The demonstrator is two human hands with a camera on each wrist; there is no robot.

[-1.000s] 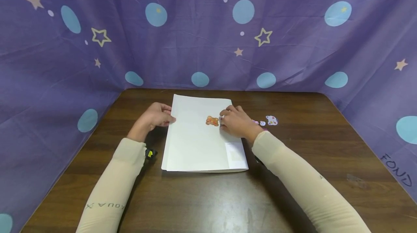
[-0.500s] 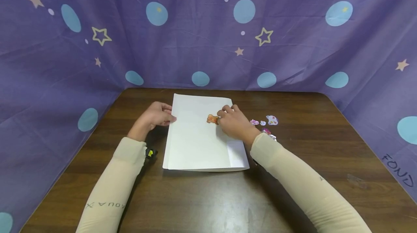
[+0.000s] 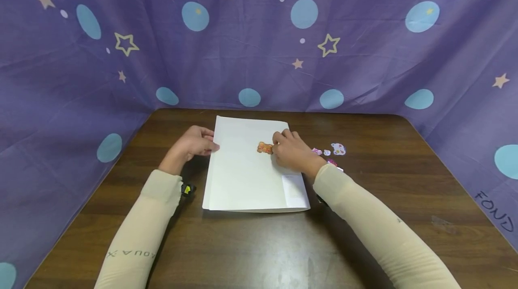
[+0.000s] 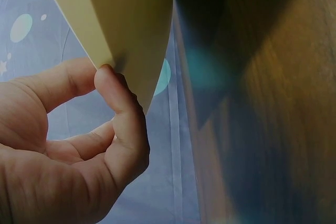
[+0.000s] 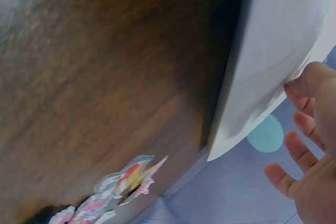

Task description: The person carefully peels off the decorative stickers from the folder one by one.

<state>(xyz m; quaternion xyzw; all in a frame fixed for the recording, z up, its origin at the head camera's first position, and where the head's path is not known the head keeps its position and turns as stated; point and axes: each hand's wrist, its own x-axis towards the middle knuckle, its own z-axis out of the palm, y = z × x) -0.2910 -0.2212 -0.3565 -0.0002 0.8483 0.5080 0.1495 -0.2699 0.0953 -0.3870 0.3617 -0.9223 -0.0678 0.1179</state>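
A white paper folder [image 3: 243, 176] lies on the table, its lower edge bowed slightly open. My left hand [image 3: 196, 142] pinches its left edge between thumb and index finger; the left wrist view shows that fold [image 4: 102, 40] lifted. On the folder's front is a brown bear sticker [image 3: 265, 148]. Right beside it, my right hand [image 3: 295, 152] holds a small sticker, mostly hidden, with thumb and index finger at the folder's surface; a coloured sliver [image 5: 299, 70] shows there in the right wrist view. Its other fingers are spread and bent.
To the right of the folder lie several loose stickers: a white animal-face sticker [image 3: 338, 148], pink ones [image 3: 317, 151] and others partly behind the right forearm. The brown wooden table [image 3: 251, 253] meets a purple star-patterned curtain [image 3: 251, 46] at the back and sides.
My right hand shifted left over the bear sticker's right side, then slightly back right, exposing more of it. The left hand keeps its pinch on the folder's edge.
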